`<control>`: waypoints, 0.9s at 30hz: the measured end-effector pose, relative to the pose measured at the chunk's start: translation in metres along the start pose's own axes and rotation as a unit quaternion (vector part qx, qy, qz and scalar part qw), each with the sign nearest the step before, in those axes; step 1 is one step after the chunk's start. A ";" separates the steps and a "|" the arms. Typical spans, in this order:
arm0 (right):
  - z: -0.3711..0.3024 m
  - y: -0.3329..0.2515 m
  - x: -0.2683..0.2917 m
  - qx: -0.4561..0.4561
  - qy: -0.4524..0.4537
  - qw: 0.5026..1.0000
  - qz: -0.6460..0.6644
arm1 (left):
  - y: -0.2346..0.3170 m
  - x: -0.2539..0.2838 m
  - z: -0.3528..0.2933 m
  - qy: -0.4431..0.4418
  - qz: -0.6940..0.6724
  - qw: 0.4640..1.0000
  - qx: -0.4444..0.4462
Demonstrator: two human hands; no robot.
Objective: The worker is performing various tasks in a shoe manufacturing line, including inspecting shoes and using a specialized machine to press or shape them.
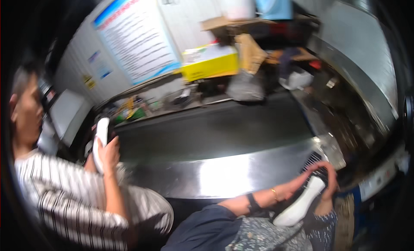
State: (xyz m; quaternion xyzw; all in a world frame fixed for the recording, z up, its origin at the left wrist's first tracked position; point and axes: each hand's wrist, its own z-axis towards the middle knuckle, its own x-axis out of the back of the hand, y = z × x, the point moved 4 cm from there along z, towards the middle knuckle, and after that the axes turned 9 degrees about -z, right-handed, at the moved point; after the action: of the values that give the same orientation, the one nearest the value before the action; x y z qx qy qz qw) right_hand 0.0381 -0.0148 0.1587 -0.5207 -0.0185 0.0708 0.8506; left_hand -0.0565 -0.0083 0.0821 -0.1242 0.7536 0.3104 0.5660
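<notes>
At the lower right, a shoe (pixel 302 203) is tilted, its long white sole facing up and dark material at its far end. My left hand (pixel 292 189), coming in from the left, grips the shoe's far end from one side. My right hand (pixel 330 178) curls around that same end from the other side. The fingertips are partly hidden and a little blurred. Beneath the shoe lies a flower-patterned apron (pixel 254 233). The striped dark part (pixel 314 159) just beyond my hands is too blurred to make out.
A conveyor belt (pixel 207 136) with a shiny metal edge (pixel 185 177) runs across in front. At left, a co-worker in a striped shirt (pixel 69 199) holds another white-soled shoe (pixel 100 143). Behind the belt are a yellow box (pixel 211 65), a plastic bag (pixel 246 87) and a blue container (pixel 274 5).
</notes>
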 end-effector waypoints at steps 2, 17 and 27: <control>0.001 -0.002 0.002 0.022 -0.007 0.993 -0.117 | 0.004 0.005 -0.001 0.050 0.009 0.999 0.017; -0.011 0.025 0.029 -0.114 -0.002 0.983 0.144 | -0.010 -0.006 0.022 -0.038 -0.098 0.992 0.067; -0.015 -0.017 0.048 -0.083 -0.057 0.994 0.032 | 0.035 -0.010 -0.006 0.151 0.347 0.911 -0.164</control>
State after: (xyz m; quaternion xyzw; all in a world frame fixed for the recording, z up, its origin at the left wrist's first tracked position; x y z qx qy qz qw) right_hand 0.0891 -0.0284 0.1647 -0.5852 -0.0561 0.1253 0.7992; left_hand -0.0766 0.0137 0.1040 0.0085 0.7639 0.5842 0.2740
